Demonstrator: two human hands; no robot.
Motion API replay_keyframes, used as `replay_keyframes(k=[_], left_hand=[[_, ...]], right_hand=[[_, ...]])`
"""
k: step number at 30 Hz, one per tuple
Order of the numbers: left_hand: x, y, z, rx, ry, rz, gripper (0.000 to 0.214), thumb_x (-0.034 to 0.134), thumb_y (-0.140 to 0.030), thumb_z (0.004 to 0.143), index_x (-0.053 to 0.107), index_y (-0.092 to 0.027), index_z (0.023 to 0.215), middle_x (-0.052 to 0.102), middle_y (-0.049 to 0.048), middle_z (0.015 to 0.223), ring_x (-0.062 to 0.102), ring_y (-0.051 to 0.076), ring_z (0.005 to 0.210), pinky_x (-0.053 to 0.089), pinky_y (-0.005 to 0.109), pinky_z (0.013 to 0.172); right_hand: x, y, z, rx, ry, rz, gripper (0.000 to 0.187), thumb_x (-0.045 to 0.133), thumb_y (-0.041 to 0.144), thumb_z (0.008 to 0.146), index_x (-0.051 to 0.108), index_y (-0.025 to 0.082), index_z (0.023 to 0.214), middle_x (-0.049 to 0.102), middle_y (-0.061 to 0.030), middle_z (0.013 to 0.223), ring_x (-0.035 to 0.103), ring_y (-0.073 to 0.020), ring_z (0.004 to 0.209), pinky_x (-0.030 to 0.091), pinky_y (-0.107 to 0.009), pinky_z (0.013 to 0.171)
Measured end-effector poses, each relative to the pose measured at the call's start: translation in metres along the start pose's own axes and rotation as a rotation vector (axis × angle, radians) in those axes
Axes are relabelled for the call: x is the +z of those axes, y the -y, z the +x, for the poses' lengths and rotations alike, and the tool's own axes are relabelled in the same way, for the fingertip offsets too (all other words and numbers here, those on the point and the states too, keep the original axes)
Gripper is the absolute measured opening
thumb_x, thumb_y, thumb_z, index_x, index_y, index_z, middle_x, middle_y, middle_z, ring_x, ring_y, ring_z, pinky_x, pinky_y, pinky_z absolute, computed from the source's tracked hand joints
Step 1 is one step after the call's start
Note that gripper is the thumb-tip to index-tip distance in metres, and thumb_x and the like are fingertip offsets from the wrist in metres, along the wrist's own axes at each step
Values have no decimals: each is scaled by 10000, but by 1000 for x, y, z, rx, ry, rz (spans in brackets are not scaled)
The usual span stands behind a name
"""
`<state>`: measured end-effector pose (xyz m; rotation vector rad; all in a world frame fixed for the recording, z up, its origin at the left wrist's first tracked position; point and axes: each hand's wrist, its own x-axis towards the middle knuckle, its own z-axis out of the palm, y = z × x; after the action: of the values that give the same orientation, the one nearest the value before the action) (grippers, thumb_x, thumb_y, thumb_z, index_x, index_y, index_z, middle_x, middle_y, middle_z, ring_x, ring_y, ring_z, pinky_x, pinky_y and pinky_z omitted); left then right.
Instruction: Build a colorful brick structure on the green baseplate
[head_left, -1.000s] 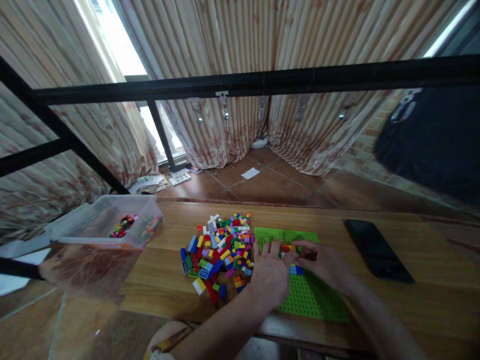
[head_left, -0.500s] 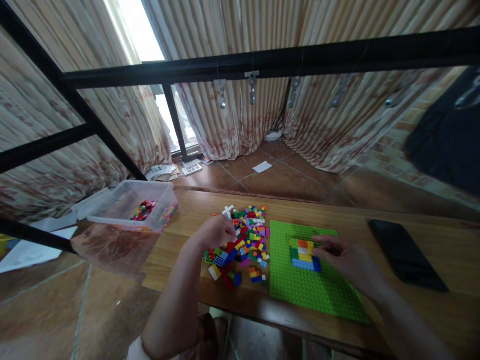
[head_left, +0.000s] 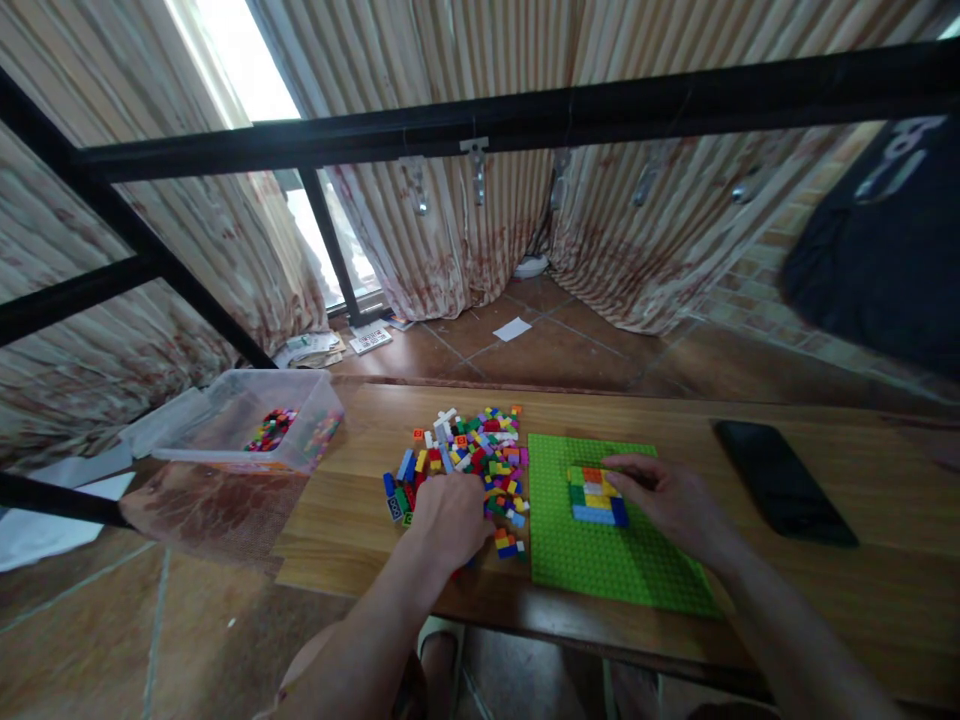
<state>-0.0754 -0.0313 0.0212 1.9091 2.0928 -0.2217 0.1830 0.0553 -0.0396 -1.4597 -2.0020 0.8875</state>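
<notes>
My left hand (head_left: 452, 522) reaches down over the near part of a loose heap of toy bricks (head_left: 499, 465), back of the hand up. Its fingers are curled under and hidden, so any brick in them does not show. Further right, a small flat block of joined bricks (head_left: 596, 497) in blue, white, yellow, orange and green sits on a green studded baseplate (head_left: 570, 560). My right hand (head_left: 675, 497) is at the block's upper right corner, thumb and forefinger tips close together there. Whatever small piece they pinch is too covered to make out.
A small cluster of joined bricks (head_left: 510, 545) lies left of the baseplate. On the wooden table's right is a black phone (head_left: 780, 480). A clear plastic bin (head_left: 315, 440) with more bricks stands at the left. A black metal rail (head_left: 525, 125) crosses beyond the table.
My left hand has moved right and nearer, lower over the heap, uncovering bricks at its left. My right hand stays at the block's corner. The whole view has shifted slightly.
</notes>
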Motion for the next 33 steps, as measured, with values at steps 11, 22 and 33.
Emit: replay_keyframes(k=[11,22,33], left_hand=[[2,1,4,49,11,24,232,494,-269,780,694,-152,799,703,152,867,670,311,846,489,382,702],[-15,9,15,205,30,-856,222,572,-334,750,668,-150,670,554,-17,568,467,98,536,297,209,508],[-4,-49,20,191,404,-1927,206,764,-265,646,617,-121,663,436,-65,504,312,15,425,218,193,449]], right_hand=[[-3,1,-1,3,73,12,280,556,389,833,712,219,991,748,-51,920,680,-233,817,515,-366,747],[10,35,-12,-19,2,461,271,658,398,760,703,210,950,687,-19,794,625,-167,728,509,-297,659],[13,80,-35,-254,-61,637,262,703,323,779,681,278,1036,607,5,852,549,-133,753,473,-275,676]])
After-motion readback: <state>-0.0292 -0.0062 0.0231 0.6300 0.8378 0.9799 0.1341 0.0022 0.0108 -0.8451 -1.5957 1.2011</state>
